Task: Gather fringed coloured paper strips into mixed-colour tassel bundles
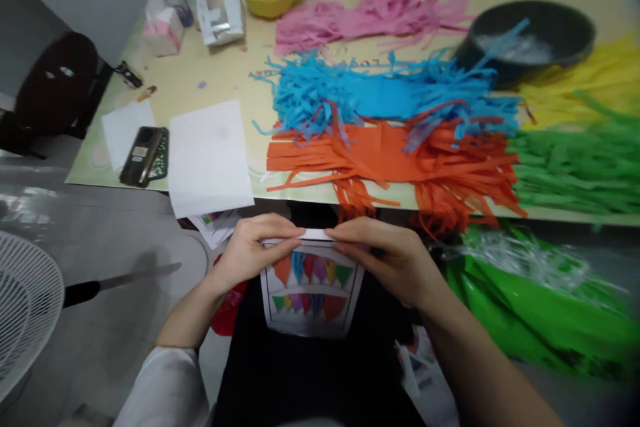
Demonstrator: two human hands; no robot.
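Over my lap I hold a white sheet of paper (313, 323) printed with two rows of colourful bunting flags. Its top edge is folded into a narrow white strip. My left hand (257, 243) pinches this top edge near its left side, thumb and fingers pressed together. On the right side of the same edge, my right hand (383, 250) pinches the fold in a similar way. A short stretch of the strip shows between the two hands. Beyond them, orange fringed paper (390, 150) hangs partly over the table's front edge.
On the table (210, 73) lie blue fringed paper (383, 97), pink (345, 20) and green fringe (575, 167), a blank white sheet (210, 157), a phone (140, 157) and a dark basin (540, 33). A green plastic bag (540, 320) sits low right; a white fan (27, 307) stands left.
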